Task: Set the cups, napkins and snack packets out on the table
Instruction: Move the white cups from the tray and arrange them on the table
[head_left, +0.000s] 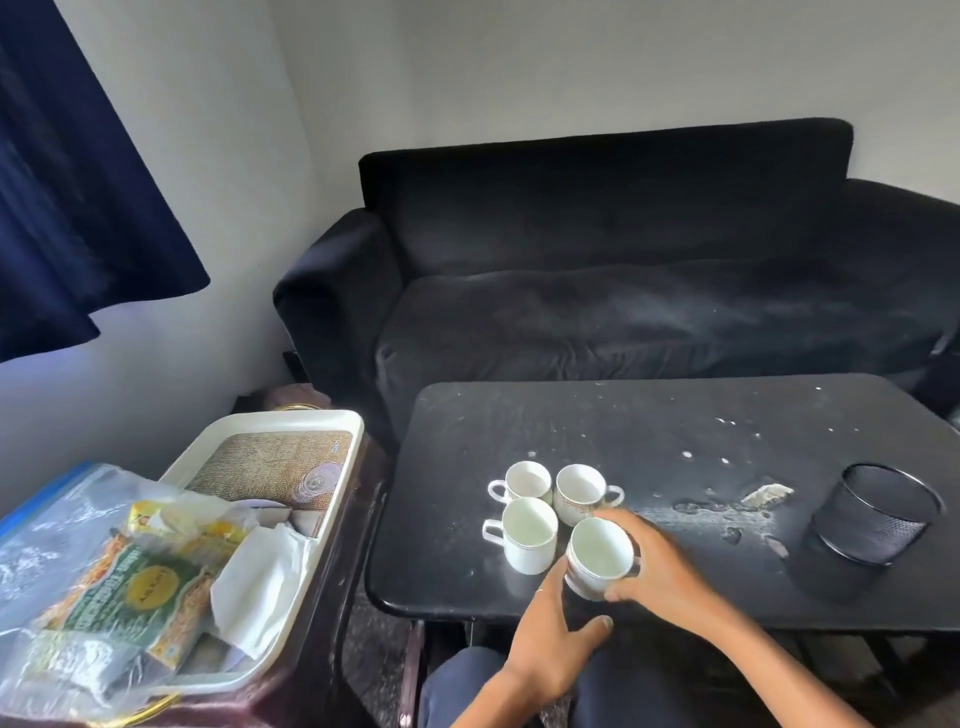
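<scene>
Several white cups stand in a cluster on the black table (649, 415). My right hand (660, 566) grips the front right cup (597, 558), with fingers round its far side and thumb on its near side. My left hand (550, 644) touches that cup's left side with straight fingers, thumb spread out. The other cups (530, 532) stand just left and behind it. White napkins (260, 582) and green and yellow snack packets (130, 587) lie in a white tray (291, 417) on a stand to the left of the table.
A black mesh pot (878, 514) stands at the table's right end, near scratches and pale spots on the surface. A dark sofa (623, 291) runs behind the table. A clear plastic bag (52, 525) covers the tray's left part. My knees are under the table's front edge.
</scene>
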